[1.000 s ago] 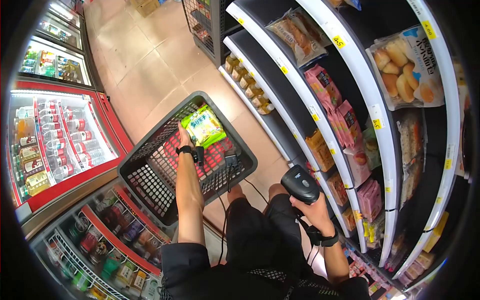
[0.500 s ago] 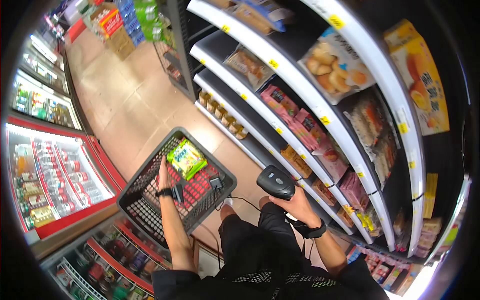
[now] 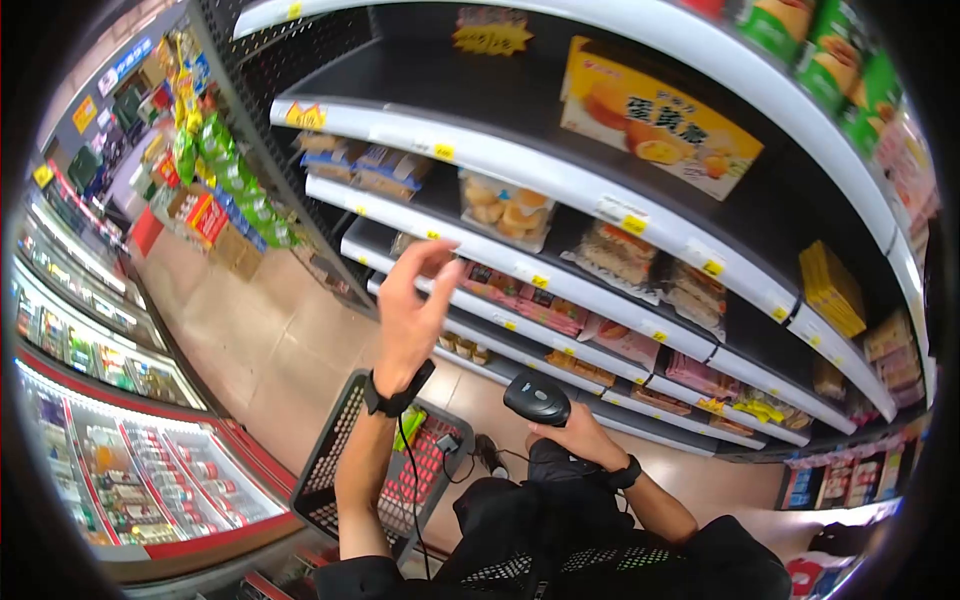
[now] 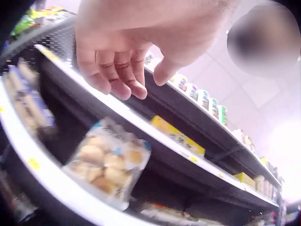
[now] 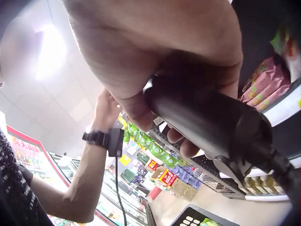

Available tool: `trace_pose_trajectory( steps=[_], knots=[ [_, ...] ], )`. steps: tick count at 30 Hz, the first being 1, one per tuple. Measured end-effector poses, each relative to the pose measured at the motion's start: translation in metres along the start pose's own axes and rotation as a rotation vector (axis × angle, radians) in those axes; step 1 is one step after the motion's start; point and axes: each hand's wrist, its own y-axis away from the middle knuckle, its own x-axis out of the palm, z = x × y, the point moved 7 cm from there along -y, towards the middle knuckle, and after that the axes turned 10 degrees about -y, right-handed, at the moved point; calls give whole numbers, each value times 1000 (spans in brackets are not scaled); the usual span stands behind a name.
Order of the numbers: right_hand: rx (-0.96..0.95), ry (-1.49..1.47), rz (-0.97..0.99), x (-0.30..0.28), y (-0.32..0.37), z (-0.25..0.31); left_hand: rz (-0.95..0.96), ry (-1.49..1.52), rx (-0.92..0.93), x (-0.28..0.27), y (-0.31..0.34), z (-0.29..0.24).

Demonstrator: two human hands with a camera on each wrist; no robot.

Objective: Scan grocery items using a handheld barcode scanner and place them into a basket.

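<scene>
My left hand (image 3: 413, 315) is raised in front of the shelves, fingers loosely bent with a gap to the thumb, holding nothing. In the left wrist view the same hand (image 4: 136, 52) hangs above a clear bag of round buns (image 4: 110, 162); they do not touch. That bun bag (image 3: 505, 210) lies on a middle shelf in the head view. My right hand (image 3: 585, 437) grips a black handheld scanner (image 3: 537, 398), its handle (image 5: 202, 117) filling the palm in the right wrist view. Below my left forearm, the grey basket (image 3: 335, 440) holds a green packet (image 3: 410, 427).
Shelves carry a yellow box (image 3: 660, 120), packaged bread (image 3: 615, 255) and pink packets (image 3: 540, 310). Lit drink coolers (image 3: 150, 470) line the left side. Cartons (image 3: 205, 215) and green hanging bags (image 3: 230, 165) stand farther along the aisle. A cable (image 3: 413, 500) runs down beside the basket.
My left hand has left the basket and the green packet, rising toward the shelves. The head view has swung toward the upper shelves. My right hand still grips the scanner.
</scene>
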Motion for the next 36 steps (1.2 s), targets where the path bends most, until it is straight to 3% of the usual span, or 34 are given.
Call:
trace_pose_trajectory(
  steps=[2, 5, 6, 7, 9, 10, 12, 14, 17, 20, 22, 24, 26, 28, 31, 33, 36],
  knots=[
    [-3, -19, -17, -6, 6, -1, 121, -167, 271, 29, -35, -61],
    [51, 13, -34, -21, 12, -7, 247, -367, 444, 64, -61, -133],
    [102, 7, -44, -27, 14, -9, 238, -436, 562, 75, -65, -150],
    [2, 23, -58, -32, 16, 5, 230, -479, 619, 83, -72, -165],
    [17, 13, -72, -44, 21, 8, 194, -581, 718, 100, -88, -184],
    [46, 11, -74, -49, 22, 8, 186, -588, 735, 110, -98, -187],
    [-67, 2, -93, -58, 26, 14, 179, -752, 685, 130, -121, -186],
    [6, 11, -84, -67, 31, 7, 194, -825, 707, 148, -135, -185],
    [-35, -17, -100, -79, 39, 6, 3, -772, 876, 167, -136, -185],
    [-53, -57, -77, -85, 40, -1, 123, -909, 781, 187, -144, -183],
    [-272, 11, -131, -92, 41, 5, 145, -904, 788, 194, -148, -174],
    [-250, -19, -103, -96, 43, 7, 43, -869, 886, 190, -143, -178],
    [-72, -50, -79, -101, 45, -4, 104, -889, 845, 186, -141, -178],
    [-106, -45, -97, -105, 47, 2, 11, -923, 953, 179, -130, -186],
    [-209, -49, -111, -112, 48, -1, 34, -896, 883, 171, -125, -189],
    [-44, -49, -40, -113, 49, -5, 19, -898, 857, 164, -121, -191],
    [-98, -48, -33, -116, 48, -4, 27, -931, 810, 156, -116, -193]
  ],
)
